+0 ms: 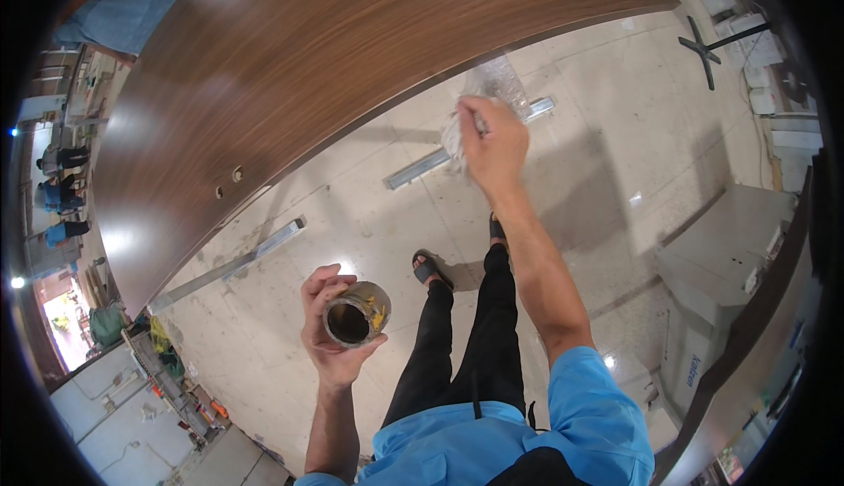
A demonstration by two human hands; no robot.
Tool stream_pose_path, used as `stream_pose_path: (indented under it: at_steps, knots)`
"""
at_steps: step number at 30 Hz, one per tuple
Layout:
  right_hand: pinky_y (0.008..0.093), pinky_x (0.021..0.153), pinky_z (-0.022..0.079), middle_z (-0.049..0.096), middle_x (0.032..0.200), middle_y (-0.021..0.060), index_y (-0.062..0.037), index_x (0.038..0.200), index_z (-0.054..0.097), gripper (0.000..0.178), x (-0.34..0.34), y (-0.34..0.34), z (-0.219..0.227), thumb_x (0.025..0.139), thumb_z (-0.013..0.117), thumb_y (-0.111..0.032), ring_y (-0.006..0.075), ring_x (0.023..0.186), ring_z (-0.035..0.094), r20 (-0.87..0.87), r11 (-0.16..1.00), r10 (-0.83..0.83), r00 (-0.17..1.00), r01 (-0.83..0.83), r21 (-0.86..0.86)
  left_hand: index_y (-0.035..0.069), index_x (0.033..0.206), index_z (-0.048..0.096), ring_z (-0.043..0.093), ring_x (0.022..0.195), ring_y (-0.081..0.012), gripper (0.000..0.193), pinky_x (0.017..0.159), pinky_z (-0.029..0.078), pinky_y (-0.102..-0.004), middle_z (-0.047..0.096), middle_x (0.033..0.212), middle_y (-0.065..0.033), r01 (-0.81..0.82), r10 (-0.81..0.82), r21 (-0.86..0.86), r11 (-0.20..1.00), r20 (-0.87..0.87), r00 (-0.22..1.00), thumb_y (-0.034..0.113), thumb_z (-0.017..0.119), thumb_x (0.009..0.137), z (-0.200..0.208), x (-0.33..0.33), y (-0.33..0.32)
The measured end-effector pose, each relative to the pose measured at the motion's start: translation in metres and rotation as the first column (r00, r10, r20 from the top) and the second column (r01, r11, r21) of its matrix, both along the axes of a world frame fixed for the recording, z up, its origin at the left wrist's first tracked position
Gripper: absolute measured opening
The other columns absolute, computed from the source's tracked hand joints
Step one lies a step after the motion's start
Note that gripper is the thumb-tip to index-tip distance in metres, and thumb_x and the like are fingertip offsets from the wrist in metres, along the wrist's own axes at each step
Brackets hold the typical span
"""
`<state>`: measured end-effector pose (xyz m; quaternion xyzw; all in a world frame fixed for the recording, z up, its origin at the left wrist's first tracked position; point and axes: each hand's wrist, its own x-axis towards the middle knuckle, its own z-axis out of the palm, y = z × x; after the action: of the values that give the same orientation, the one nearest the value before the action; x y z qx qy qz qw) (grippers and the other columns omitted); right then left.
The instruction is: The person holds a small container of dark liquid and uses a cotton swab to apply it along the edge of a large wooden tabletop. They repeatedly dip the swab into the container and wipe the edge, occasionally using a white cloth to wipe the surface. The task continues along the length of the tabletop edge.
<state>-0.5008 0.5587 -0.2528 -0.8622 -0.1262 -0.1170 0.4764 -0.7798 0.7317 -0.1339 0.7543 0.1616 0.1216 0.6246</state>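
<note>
My left hand (327, 332) is wrapped round a round open-topped tin (378, 303) with yellow smears on its side. Its mouth points up and looks dark; what lies inside I cannot make out. Out in front, near the edge of the brown wood-grain panel (316, 55), my right hand (497, 147) is closed on a crumpled whitish cloth (452, 145). The cloth is partly hidden by the fingers. Just beyond that hand shows a piece of clear, bubbly plastic sheet (501, 77); whether it touches the cloth I cannot tell.
Two metal strips (418, 169) (264, 247) lie on the tiled floor under the panel. To the right stands a grey cabinet (721, 248), with a black stand base (701, 51) farther off. A person (123, 11) is at the panel's far left. Tools lie on a worktop (145, 416) at lower left.
</note>
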Motion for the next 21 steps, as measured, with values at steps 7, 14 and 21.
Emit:
stream_pose_path:
  at_steps: [7, 14, 21]
  knots:
    - [0.0382, 0.076, 0.054, 0.074, 0.093, 0.0157, -0.0041, 0.101, 0.076, 0.011, -0.006, 0.011, -0.007, 0.092, 0.070, -0.007, 0.0324, 0.087, 0.072, 0.028, 0.997, -0.069, 0.997, 0.068, 0.031, 0.008, 0.135, 0.062, 0.057, 0.123, -0.0277, 0.081, 0.105, 0.052, -0.0418, 0.046, 0.145, -0.0143, -0.001, 0.001, 0.009, 1.000, 0.010, 1.000, 0.024, 0.099, 0.065, -0.003, -0.001, 0.003]
    - [0.0381, 0.075, 0.055, 0.074, 0.093, 0.0158, -0.0033, 0.101, 0.075, 0.011, -0.018, 0.021, -0.015, 0.091, 0.070, -0.005, 0.0324, 0.086, 0.072, -0.013, 0.984, -0.111, 0.994, 0.112, 0.138, 0.009, 0.136, 0.063, 0.057, 0.123, -0.0271, 0.081, 0.105, 0.051, -0.0412, 0.046, 0.146, -0.0138, -0.011, 0.011, -0.004, 1.000, 0.030, 0.999, 0.024, 0.100, 0.065, -0.006, -0.001, 0.003]
    - [0.0372, 0.074, 0.056, 0.075, 0.095, 0.0169, -0.0019, 0.102, 0.075, 0.012, -0.011, 0.020, -0.018, 0.092, 0.070, -0.005, 0.0343, 0.083, 0.072, -0.099, 0.994, 0.106, 0.989, -0.105, 0.018, 0.007, 0.135, 0.063, 0.057, 0.123, -0.0264, 0.082, 0.106, 0.051, -0.0417, 0.046, 0.145, -0.0140, -0.003, 0.003, 0.019, 1.000, 0.002, 1.000, 0.029, 0.099, 0.065, -0.009, 0.001, 0.001]
